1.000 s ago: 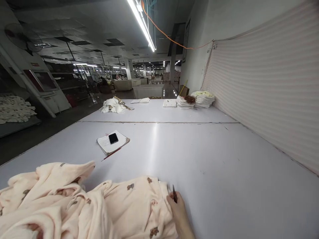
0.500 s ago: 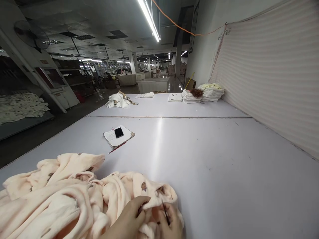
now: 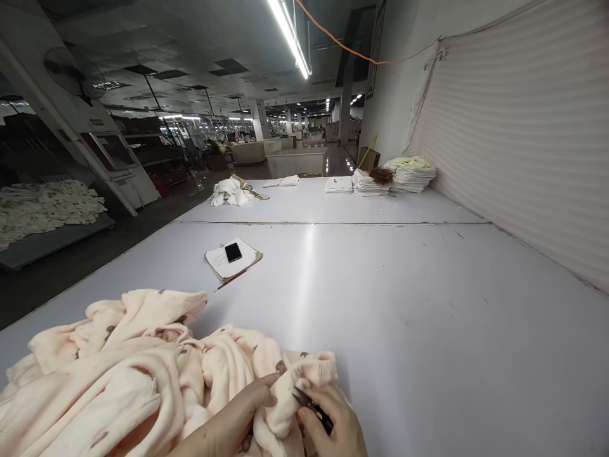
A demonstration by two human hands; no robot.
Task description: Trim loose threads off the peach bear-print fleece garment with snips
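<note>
Soft pale-peach fabric [image 3: 157,381] with small brown motifs lies bunched across the near left of the table. My left hand [image 3: 242,406] is closed on a fold of this fabric, with some fingertips hidden under it. Beside it, my right hand [image 3: 333,419] grips small dark thread snips [image 3: 314,406], whose pointed blades lie against the fabric near a gathered, cuff-like edge [image 3: 323,367]. Whether the blades touch a thread is too small to tell.
The pale table [image 3: 428,317] has a seam across it. A notebook [image 3: 245,260] with a black phone [image 3: 233,252] and a pencil [image 3: 231,280] lies beyond the fabric. Folded white stacks [image 3: 412,178] and crumpled white cloth [image 3: 231,192] sit at the far end. A striped sheet [image 3: 523,139] hangs at right.
The gathered edge has been turned and lifted into view. My right hand has rolled over, showing its back, with the snips now pointing left at the fabric. The view has shifted slightly left.
</note>
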